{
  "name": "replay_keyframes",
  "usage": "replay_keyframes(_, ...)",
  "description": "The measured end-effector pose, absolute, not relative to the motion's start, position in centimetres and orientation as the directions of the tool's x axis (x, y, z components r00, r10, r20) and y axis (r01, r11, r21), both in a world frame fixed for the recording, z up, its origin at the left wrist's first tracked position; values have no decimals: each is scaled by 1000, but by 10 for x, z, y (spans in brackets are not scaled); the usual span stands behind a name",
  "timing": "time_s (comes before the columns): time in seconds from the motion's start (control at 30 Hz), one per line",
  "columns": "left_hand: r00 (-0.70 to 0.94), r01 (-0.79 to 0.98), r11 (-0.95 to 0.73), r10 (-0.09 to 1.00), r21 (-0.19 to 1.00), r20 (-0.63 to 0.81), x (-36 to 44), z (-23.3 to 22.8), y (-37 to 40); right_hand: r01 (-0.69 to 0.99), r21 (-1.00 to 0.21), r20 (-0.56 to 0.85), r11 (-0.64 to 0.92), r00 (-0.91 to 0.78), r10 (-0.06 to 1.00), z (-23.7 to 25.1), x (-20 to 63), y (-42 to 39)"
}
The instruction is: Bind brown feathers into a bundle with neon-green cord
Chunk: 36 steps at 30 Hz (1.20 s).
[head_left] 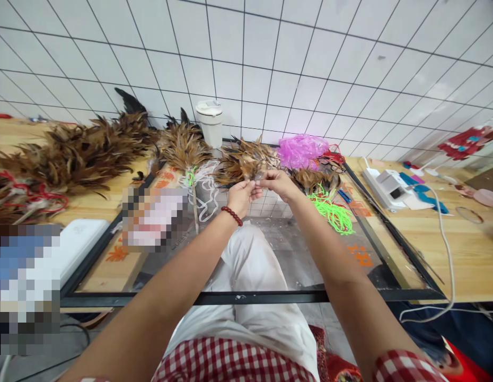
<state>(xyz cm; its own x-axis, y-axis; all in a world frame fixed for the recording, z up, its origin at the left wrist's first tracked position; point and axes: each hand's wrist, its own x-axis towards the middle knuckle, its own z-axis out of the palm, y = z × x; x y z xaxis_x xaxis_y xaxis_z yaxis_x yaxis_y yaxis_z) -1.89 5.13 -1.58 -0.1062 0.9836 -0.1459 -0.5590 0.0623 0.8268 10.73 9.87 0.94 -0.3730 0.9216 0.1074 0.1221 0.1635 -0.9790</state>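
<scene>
Both my arms reach forward over a black-framed glass tabletop [393, 292]. My left hand [241, 195], with a red bead bracelet at the wrist, and my right hand [276, 182] meet at a loose pile of brown feathers [246, 162]. Each hand pinches feathers from that pile between thumb and fingers. A finished feather duster [183, 147] with a thin stick handle lies just left of my left hand, tied with green and white string. Bright green cord [333, 212] lies right of my right forearm.
A big heap of brown feather dusters [71, 154] covers the wooden table at left. A white lidded cup [210, 123] stands by the tiled wall. A pink plastic bag [300, 150], a white device [387, 187] with a cable and blue items sit at right.
</scene>
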Motion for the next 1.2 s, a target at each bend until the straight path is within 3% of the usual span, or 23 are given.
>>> replay_keyframes(0.1, -127, -554, 52, 981, 831, -146, -19, -17, 53, 85, -985, 108, 149, -368, 923, 12, 110, 99)
replay_keyframes(0.33, -114, -526, 43, 986, 850, -121, -19, -16, 52, 71, -997, -52, -18, -517, 854, 12, 120, 101)
replay_keyframes(0.43, -75, -454, 43, 993, 890, -86, -18, -18, 50, 36, -999, 19, 41, -488, 873, 10, 115, 100)
replay_keyframes(0.57, -59, -321, 42, 996, 946, -64, -14, -21, 49, 135, -973, 107, 185, -444, 890, 13, 114, 102)
replay_keyframes(0.67, -133, -367, 13, 989, 930, -66, -14, -21, 50, 228, -941, 159, 250, -353, 922, 16, 124, 108)
replay_keyframes(0.73, -176, -441, 6, 980, 898, -93, -15, -21, 51, 423, -852, 209, 307, -261, 942, 16, 133, 113)
replay_keyframes(0.83, -200, -514, 8, 971, 858, -129, -17, -19, 52, 724, -604, 206, 333, -261, 943, 10, 143, 118)
replay_keyframes(1.03, -221, -561, -13, 966, 828, -135, -18, -19, 52, 884, -311, 65, 348, -346, 936, 0, 137, 115)
replay_keyframes(1.1, -223, -561, -14, 966, 828, -134, -17, -19, 52, 883, -333, 65, 330, -328, 943, 0, 134, 114)
replay_keyframes(1.2, -225, -558, -7, 964, 830, -143, -17, -18, 53, 729, -634, 62, 258, -285, 957, 6, 131, 111)
